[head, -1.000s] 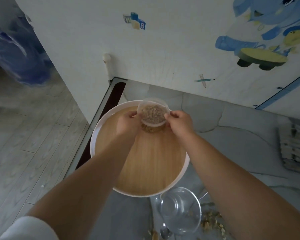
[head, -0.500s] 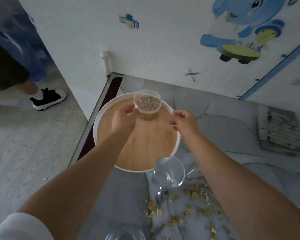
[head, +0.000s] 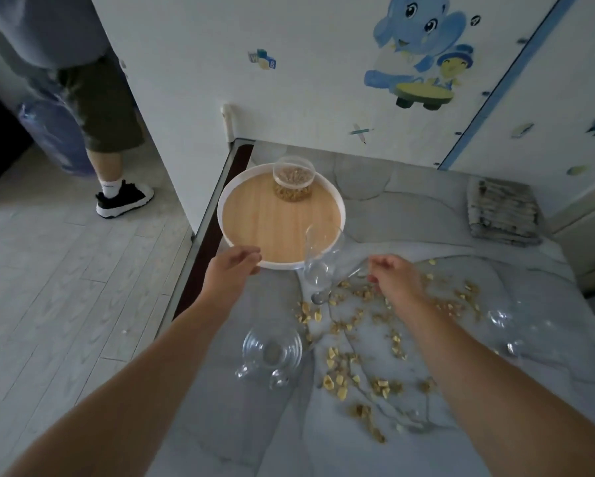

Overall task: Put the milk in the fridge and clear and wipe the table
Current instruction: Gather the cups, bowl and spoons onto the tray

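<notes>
Glass jug [head: 272,352] sits nearest amid spilled cereal [head: 339,376] on the table [head: 409,215]; left hand [head: 234,266] at the tray [head: 220,204] rim (contact unclear) and right hand [head: 392,273] over flakes, both loosely curled, empty; cereal tub [head: 293,180] on tray's far side.

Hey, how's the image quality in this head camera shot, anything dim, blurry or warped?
Head view: dim, flat, bluish light with no hard shadows; wide-angle warp stretches the left forearm toward the corner; the tall glass and glass jug almost vanish against the grey table; spilled flakes look sharp.
</notes>
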A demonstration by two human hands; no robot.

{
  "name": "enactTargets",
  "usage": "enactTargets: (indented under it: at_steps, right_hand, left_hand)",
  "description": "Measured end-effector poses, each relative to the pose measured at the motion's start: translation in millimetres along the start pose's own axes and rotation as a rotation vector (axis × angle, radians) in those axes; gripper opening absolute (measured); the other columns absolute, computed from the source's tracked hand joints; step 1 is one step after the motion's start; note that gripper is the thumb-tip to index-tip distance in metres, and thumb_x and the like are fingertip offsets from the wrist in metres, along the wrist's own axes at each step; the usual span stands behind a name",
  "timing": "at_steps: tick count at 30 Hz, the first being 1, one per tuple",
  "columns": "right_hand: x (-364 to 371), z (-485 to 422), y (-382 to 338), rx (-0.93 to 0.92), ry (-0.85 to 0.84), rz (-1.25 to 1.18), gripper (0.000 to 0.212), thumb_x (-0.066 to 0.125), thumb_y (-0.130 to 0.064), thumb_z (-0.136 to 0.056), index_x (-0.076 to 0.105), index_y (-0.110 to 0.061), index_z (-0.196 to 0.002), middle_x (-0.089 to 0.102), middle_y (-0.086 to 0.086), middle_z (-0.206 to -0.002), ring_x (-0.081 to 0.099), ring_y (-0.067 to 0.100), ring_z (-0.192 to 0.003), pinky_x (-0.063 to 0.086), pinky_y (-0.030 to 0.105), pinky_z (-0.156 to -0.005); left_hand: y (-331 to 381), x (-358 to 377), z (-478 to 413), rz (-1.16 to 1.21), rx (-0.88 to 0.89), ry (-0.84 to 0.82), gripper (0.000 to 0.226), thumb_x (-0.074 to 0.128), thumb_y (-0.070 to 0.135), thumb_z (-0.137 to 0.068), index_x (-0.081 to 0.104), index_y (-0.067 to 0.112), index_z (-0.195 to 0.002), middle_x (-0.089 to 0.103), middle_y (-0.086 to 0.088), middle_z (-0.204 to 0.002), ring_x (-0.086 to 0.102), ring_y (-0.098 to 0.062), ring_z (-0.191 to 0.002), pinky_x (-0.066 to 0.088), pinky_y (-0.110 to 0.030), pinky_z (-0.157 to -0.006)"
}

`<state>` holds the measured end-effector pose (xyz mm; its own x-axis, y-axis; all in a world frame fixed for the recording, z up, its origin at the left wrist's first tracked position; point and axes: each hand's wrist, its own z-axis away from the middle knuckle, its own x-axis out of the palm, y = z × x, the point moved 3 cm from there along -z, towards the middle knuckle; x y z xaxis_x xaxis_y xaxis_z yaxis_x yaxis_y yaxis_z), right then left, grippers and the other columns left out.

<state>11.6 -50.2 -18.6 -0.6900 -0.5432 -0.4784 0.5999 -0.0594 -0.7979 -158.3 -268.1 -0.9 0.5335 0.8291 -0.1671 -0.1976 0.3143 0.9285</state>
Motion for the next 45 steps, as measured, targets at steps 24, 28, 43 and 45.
enactTargets:
  at_steps: [24, 28, 43, 45]
  right_hand:
    - [96.7, 94.6, 68.9, -0.552, -0.382, 1.084, 0.038, 0.048, -0.006, -0.082, 0.054, -0.022, -0.116, 0.043, 0.004, -0.118, 0.036, 0.025, -0.114, 0.035, 0.032, -0.093]
    - [95.9, 92.8, 71.8, -0.619, -0.369, 1.175, 0.019, 0.051, -0.016, -0.087, 0.056, -0.022, -0.105, 0.044, 0.004, -0.117, 0.036, 0.024, -0.114, 0.033, 0.033, -0.092]
    - [37.4, 106.7, 58.4, -0.671, -0.469, 0.924, 0.009, 0.046, -0.019, -0.095, 0.044, -0.019, -0.086, 0.050, -0.007, -0.089, 0.042, 0.015, -0.093, 0.029, 0.024, -0.073]
    - [27.0, 112.3, 49.1, -0.657, -0.417, 0.807, 0.008, 0.049, -0.018, -0.094, 0.049, -0.015, -0.086, 0.050, -0.006, -0.086, 0.043, 0.013, -0.086, 0.032, 0.021, -0.067]
  left_hand:
    - [-133.7, -18.5, 79.4, -0.427, -0.246, -0.098, 0.021, 0.062, 0.027, -0.087, 0.062, 0.022, -0.066, 0.057, 0.003, -0.059, 0.053, -0.015, -0.061, 0.039, -0.024, -0.058]
    - [-141.4, -16.8, 75.6, -0.356, -0.318, -0.135, 0.037, 0.065, 0.031, -0.084, 0.055, 0.014, -0.054, 0.050, 0.001, -0.050, 0.045, -0.017, -0.053, 0.038, -0.027, -0.061]
    - [-129.7, -16.8, 70.1, -0.013, -0.341, 0.008, 0.025, 0.070, 0.013, -0.080, 0.058, 0.005, -0.060, 0.059, -0.006, -0.057, 0.056, -0.022, -0.070, 0.051, -0.042, -0.085]
    - [-125.4, -14.8, 69.0, -0.030, -0.317, 0.009, 0.026, 0.071, 0.014, -0.079, 0.058, 0.007, -0.058, 0.059, -0.005, -0.056, 0.056, -0.021, -0.068, 0.051, -0.042, -0.083]
